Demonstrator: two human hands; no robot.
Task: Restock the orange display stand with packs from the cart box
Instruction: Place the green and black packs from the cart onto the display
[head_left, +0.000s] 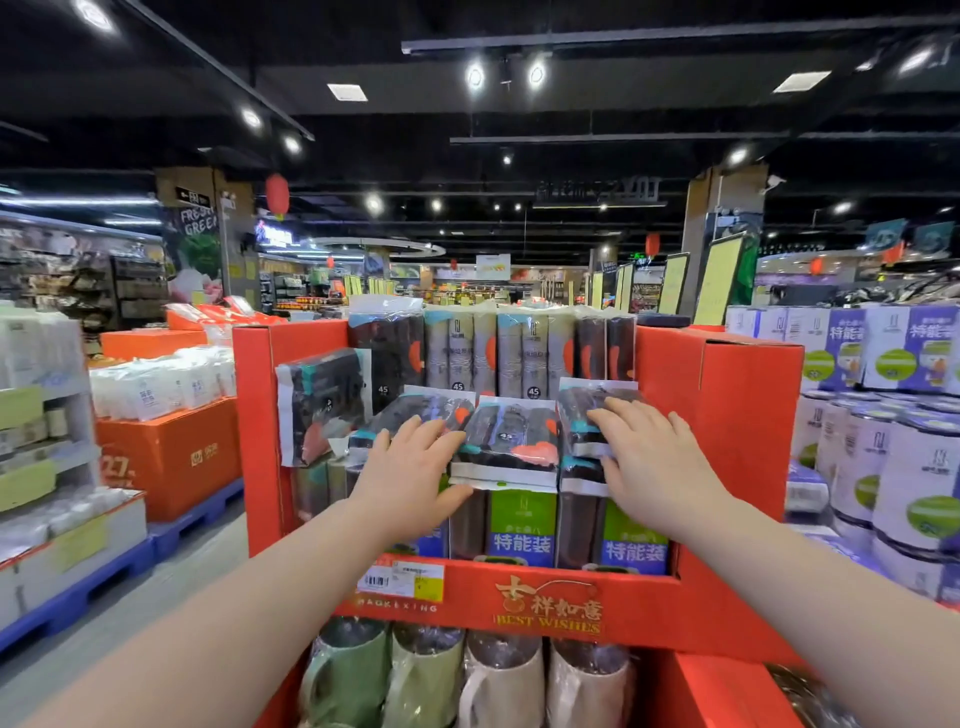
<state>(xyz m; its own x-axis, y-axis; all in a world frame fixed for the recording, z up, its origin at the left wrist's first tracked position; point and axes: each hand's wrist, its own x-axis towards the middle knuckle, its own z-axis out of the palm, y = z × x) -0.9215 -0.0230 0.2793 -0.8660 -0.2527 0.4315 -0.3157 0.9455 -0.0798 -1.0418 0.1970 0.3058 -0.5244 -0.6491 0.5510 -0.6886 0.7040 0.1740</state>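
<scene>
Both hands are on the top tier of the orange display stand (722, 415). Left hand (410, 467) lies flat on the left flat pack (421, 405), fingers straight and spread. Right hand (657, 460) does the same on the right flat pack (582, 397), fingers apart, nothing clamped. Middle flat pack (511, 441) sits between them, "45" readable on it. All three lie across upright packs (522, 525) labelled "特能装" in blue-green. Back row (493, 353) stands upright, also marked "45". One tilted pack (322, 405) leans at the stand's left wall. Front lip reads "吉祥如意 / BEST WISHES", plus what looks like "DAOKEXING" and a barcode price tag (402, 579). Wrapped mugs (426, 670) are on the tier below. Right wall is just beside stacked purple boxes (852, 353), same "特能装". Open aisle floor (197, 561) on the left runs up to blue pallets (72, 597).
</scene>
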